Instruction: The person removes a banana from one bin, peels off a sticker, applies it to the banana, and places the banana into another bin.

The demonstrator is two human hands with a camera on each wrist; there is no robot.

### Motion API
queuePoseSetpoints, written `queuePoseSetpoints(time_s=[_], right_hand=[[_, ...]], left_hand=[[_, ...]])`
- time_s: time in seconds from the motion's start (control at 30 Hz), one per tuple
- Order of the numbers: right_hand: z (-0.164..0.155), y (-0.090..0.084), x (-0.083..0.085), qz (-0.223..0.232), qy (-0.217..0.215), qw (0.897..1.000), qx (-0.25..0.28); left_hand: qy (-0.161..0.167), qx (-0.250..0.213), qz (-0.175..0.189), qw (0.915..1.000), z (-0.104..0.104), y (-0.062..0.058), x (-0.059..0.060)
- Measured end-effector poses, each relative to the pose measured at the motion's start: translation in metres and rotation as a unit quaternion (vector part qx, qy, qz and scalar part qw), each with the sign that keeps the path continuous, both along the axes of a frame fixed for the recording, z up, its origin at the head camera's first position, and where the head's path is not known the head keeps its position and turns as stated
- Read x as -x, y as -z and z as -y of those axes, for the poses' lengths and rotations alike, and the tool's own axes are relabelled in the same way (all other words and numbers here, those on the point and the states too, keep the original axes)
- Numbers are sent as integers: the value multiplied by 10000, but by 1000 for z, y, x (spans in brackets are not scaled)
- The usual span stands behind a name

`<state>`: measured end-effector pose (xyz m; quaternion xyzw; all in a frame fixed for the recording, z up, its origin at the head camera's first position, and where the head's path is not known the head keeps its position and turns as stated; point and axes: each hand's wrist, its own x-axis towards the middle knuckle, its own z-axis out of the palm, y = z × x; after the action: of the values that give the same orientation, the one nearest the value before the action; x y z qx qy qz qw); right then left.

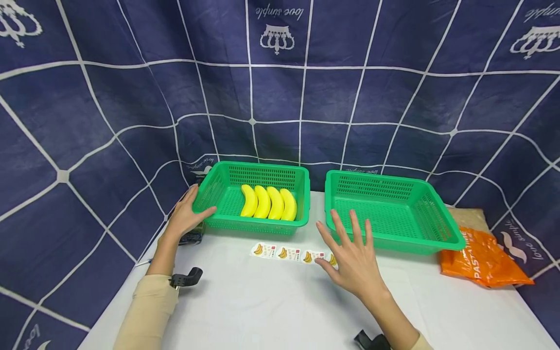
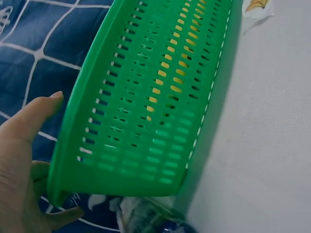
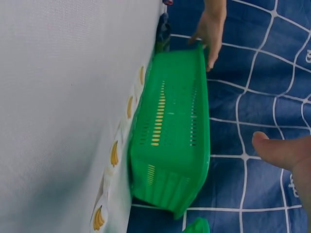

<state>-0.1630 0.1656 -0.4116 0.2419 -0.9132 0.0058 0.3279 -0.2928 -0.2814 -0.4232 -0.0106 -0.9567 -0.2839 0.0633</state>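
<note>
My left hand (image 1: 185, 214) is at the left end of a green plastic basket (image 1: 253, 224), fingers outside it and thumb stretched toward the rim. In the left wrist view the thumb (image 2: 36, 114) is extended beside the rim; whether it touches is unclear. Several yellow bananas (image 1: 262, 200) lie side by side in that basket. My right hand (image 1: 356, 265), fingers spread and holding nothing, hovers before a second green basket (image 1: 372, 209), which has nothing in it. Beneath its thumb runs a strip of banana-picture stickers (image 1: 288, 253), its right end partly hidden.
An orange bag (image 1: 481, 257) lettered PASTATIME lies at the right, against the second basket. Some dark packaging (image 1: 192, 236) sits by the left basket's end. Navy curtain (image 1: 280, 92) with white lines rises behind the white tabletop (image 1: 262, 306).
</note>
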Motion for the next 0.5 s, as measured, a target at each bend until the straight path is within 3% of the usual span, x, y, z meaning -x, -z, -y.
queuePoseSetpoints(time_s=[0.23, 0.5], right_hand=[[2, -3, 0, 69, -30, 9999, -91], [8, -18, 6, -8, -305, 9990, -313]], left_hand=[[109, -688, 457, 9965, 8, 14, 4], [103, -887, 356, 9954, 9, 20, 9]])
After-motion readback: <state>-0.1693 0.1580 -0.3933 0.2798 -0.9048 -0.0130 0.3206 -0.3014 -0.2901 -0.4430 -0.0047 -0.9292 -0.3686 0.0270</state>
